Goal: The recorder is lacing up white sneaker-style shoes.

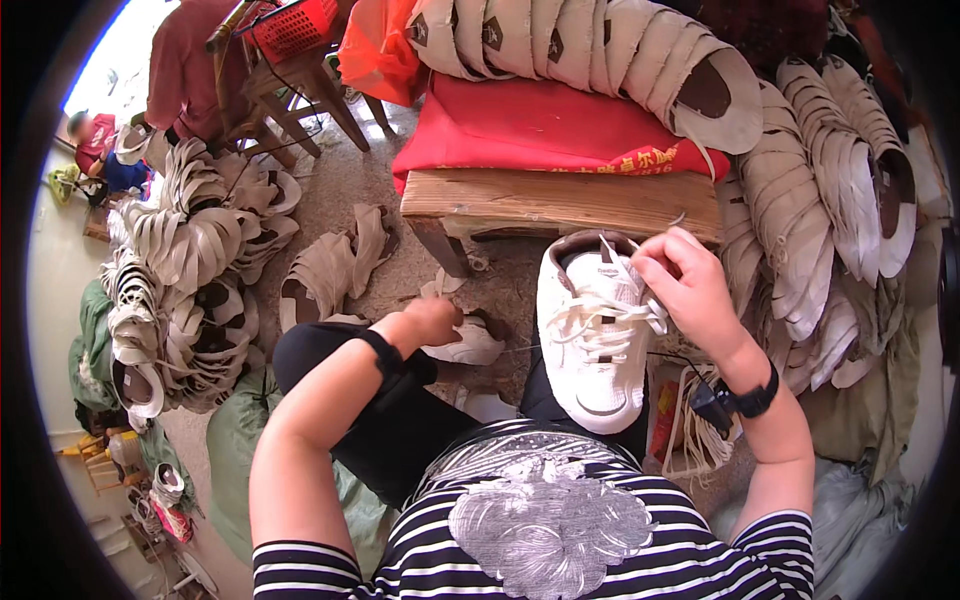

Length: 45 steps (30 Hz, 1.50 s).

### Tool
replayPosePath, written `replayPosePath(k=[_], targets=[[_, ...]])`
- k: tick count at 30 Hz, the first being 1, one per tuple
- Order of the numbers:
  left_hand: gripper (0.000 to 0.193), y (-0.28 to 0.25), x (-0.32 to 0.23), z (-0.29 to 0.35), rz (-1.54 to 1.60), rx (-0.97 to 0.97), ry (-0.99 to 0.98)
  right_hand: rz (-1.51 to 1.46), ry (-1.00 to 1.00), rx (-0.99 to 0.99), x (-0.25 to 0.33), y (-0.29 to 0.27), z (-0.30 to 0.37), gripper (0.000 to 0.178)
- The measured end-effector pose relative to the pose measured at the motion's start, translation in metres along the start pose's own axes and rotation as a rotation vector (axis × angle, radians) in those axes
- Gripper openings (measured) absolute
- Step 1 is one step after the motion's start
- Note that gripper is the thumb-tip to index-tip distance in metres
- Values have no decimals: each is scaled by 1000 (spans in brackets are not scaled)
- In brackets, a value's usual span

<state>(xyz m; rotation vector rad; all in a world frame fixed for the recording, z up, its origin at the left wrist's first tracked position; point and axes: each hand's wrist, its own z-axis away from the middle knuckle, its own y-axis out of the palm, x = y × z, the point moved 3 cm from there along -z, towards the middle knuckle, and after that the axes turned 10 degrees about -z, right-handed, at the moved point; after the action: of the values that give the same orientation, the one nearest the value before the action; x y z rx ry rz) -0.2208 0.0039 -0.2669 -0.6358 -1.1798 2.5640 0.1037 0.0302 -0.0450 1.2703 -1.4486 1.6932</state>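
A white sneaker (598,350) rests over my right thigh, its toe toward me and its laces (606,318) threaded across the front. Beside its opening, my right hand (685,280) pinches with thumb and forefinger at a white shoelace (612,252) rising by the tongue. Farther left, my left hand (432,322) is held above my left knee with its fingers curled. What they hold, if anything, is hidden from this angle. Just beyond that hand another white shoe (470,342) sits low near the floor, partly covered by it.
A wooden bench (560,196) draped in red cloth (530,125) stands ahead, bearing a row of nested shoe uppers (560,45). More stacked uppers hang at right (790,200) and pile at left (190,240). A bundle of laces (700,425) is by my right knee. Another person (98,145) sits far left.
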Motion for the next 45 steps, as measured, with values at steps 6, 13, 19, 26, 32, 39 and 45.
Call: replayPosePath(k=[6, 13, 19, 26, 32, 39, 45], targets=[[51, 65, 12, -49, 74, 143, 27, 47, -11, -67, 1, -15, 18, 4], [45, 114, 14, -79, 159, 194, 82, 19, 151, -81, -18, -29, 33, 4], [44, 44, -14, -37, -36, 230, 196, 52, 56, -69, -9, -29, 30, 8], [28, -90, -14, 111, 130, -389, -199, -66, -8, -47, -8, -14, 36, 9], [21, -147, -92, 172, 521, -810, -207, -170, -167, 55, 12, 17, 46, 15], [14, -176, -159, 124, 1009, -854, 88, -790, 45, 340, 36, 64, 59, 49], [22, -163, -147, 87, 1182, -904, 311, -1205, 439, 82, -34, 4, 62, 36]])
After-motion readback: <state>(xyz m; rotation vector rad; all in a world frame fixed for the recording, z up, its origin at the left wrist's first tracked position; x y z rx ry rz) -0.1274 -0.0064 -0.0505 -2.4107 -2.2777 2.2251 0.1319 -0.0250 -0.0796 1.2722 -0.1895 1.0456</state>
